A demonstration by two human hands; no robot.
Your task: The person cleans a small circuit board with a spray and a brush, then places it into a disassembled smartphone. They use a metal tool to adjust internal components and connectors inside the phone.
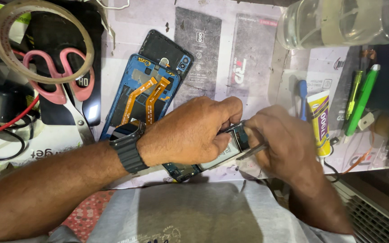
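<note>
So the left hand [194, 130] is pinching an opened phone [212, 157] at the desk's [127, 27] near edge while the right hand [284, 144] is gripping tweezers [252, 150] against it.

workbench [127, 36] bears scissors [61, 87], phone frame [136, 92], glue tube [321, 121].

Landmark: blue phone frame [136, 96] at bench centre-left. Left of it, blocked: pink-handled scissors [66, 85], tape ring [41, 40] over them, red and black wires [10, 123] at the far-left edge. Right of the frame, two flat dark panels [226, 54] lie low, so a hand passes over them freely. Further right, tight: clear bottle [338, 22] up top, glue tube [320, 119], green pens [361, 96], blue-handled tool [302, 96]. Below the frame both hands [190, 132] [284, 144] crowd the near bench edge around an opened phone [212, 157]; no gap between them.
</note>
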